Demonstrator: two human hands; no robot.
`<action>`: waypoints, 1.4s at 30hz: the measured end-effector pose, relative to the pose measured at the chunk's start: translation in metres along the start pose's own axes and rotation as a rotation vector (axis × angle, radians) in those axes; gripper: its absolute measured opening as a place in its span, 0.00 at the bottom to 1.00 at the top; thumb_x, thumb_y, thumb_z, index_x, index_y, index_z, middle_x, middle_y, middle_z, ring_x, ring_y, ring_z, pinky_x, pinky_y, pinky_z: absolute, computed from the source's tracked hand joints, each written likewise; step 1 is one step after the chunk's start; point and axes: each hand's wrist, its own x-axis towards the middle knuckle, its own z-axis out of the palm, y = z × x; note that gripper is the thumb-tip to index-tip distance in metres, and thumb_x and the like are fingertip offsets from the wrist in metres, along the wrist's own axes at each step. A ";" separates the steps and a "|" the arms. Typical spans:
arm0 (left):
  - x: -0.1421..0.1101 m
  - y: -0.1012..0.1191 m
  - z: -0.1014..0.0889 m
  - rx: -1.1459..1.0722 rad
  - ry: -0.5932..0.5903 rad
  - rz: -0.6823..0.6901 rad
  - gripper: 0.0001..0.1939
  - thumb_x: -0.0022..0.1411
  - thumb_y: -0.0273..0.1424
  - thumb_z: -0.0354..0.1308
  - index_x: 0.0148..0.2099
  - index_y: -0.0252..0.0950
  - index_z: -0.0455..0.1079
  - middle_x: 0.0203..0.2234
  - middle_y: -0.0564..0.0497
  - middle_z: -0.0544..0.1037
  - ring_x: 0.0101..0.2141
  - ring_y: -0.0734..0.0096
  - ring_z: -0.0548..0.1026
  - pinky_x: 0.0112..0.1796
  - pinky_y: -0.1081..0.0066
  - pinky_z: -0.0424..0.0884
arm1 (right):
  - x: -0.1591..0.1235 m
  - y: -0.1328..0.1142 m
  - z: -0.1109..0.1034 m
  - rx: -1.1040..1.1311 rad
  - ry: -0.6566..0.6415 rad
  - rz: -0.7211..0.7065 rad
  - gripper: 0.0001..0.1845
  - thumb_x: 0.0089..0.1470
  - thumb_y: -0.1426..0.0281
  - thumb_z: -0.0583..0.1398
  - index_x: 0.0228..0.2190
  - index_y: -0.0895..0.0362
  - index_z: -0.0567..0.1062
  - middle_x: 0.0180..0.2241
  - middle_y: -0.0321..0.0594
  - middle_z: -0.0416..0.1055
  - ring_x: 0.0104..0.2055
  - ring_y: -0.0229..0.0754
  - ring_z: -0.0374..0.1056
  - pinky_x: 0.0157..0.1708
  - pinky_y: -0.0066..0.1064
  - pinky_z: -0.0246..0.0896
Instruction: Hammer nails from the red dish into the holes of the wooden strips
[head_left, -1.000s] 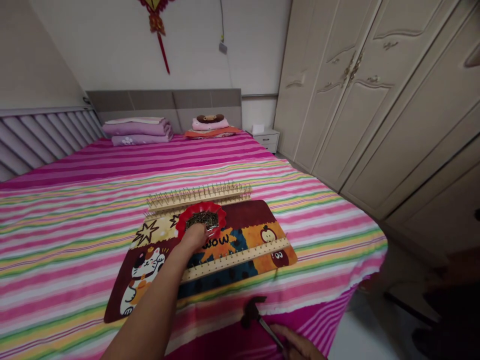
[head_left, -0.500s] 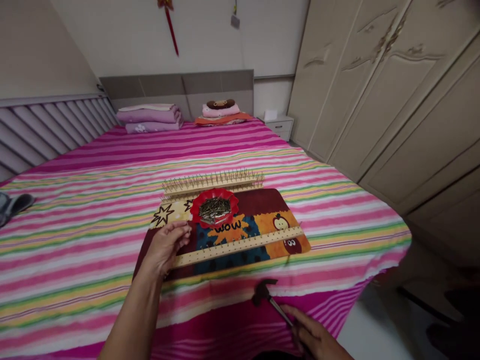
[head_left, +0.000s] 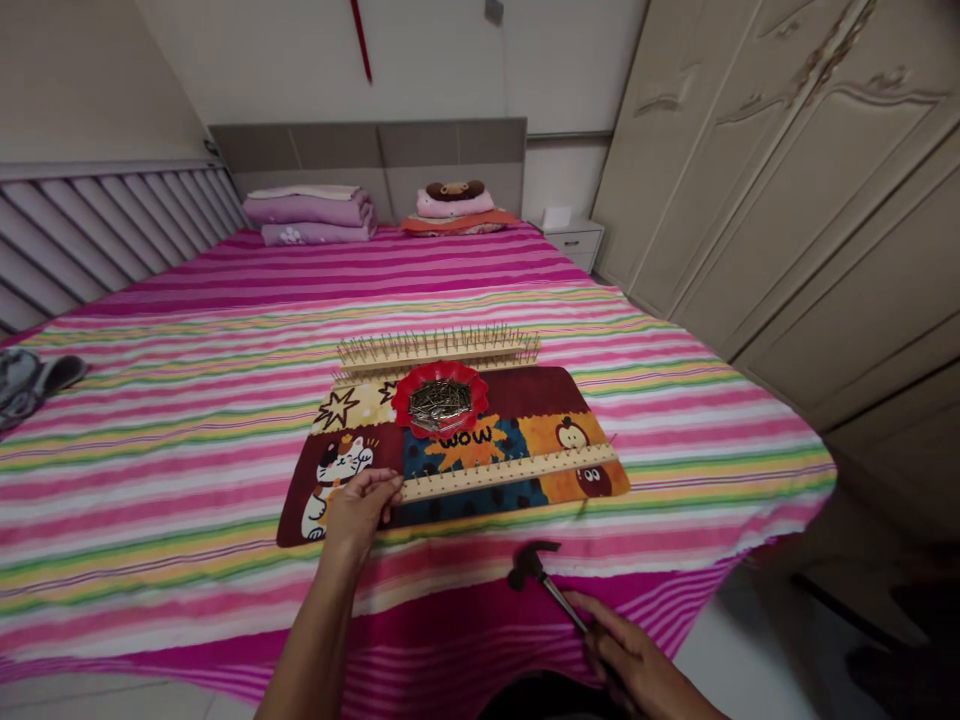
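My right hand is wrapped round the handle of a claw hammer, held low over the near edge of the bed. My left hand is at the left end of a pale wooden strip, fingers pinched together; what they hold is too small to make out. A row of nails stands along the strip, which also has small dark holes. Beneath it lies a printed mat with cartoon figures. Behind the strip, a red scalloped dish holds a heap of nails.
At the mat's far edge lie wooden strips bristling with upright nails. A striped sheet covers the bed. Grey cloth items rest at the left. Folded bedding sits by the headboard; a wardrobe stands right.
My left hand has moved from beside the dish down to the strip's left end, uncovering a cat picture on the mat. The hammer stays in my right hand, nearly still. The view has shifted slightly.
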 end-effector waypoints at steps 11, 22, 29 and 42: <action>-0.003 -0.003 0.001 0.074 0.028 0.006 0.20 0.34 0.41 0.66 0.29 0.33 0.70 0.14 0.58 0.71 0.12 0.83 0.60 0.14 0.78 0.53 | 0.000 0.002 0.000 -0.012 0.010 0.005 0.35 0.50 0.55 0.51 0.58 0.57 0.59 0.16 0.23 0.55 0.10 0.28 0.45 0.09 0.19 0.36; -0.006 -0.002 0.003 0.387 0.112 0.109 0.10 0.41 0.39 0.60 0.26 0.38 0.72 0.18 0.55 0.74 0.21 0.73 0.69 0.23 0.74 0.63 | -0.001 -0.002 -0.001 -0.100 0.015 -0.080 0.35 0.48 0.50 0.55 0.54 0.55 0.67 0.17 0.28 0.58 0.16 0.33 0.52 0.16 0.24 0.49; -0.008 -0.009 0.002 0.524 0.142 0.241 0.10 0.44 0.39 0.57 0.27 0.39 0.72 0.24 0.52 0.75 0.27 0.67 0.72 0.32 0.69 0.66 | -0.021 -0.067 0.025 -0.163 -0.121 -0.245 0.29 0.58 0.58 0.50 0.59 0.52 0.60 0.18 0.27 0.53 0.18 0.34 0.49 0.20 0.25 0.49; -0.007 -0.021 0.002 0.536 0.152 0.324 0.09 0.48 0.38 0.55 0.28 0.39 0.72 0.25 0.51 0.76 0.29 0.67 0.72 0.33 0.69 0.66 | 0.026 -0.185 0.095 -0.610 -0.051 -0.755 0.25 0.59 0.74 0.48 0.58 0.55 0.62 0.48 0.46 0.73 0.49 0.46 0.69 0.49 0.40 0.61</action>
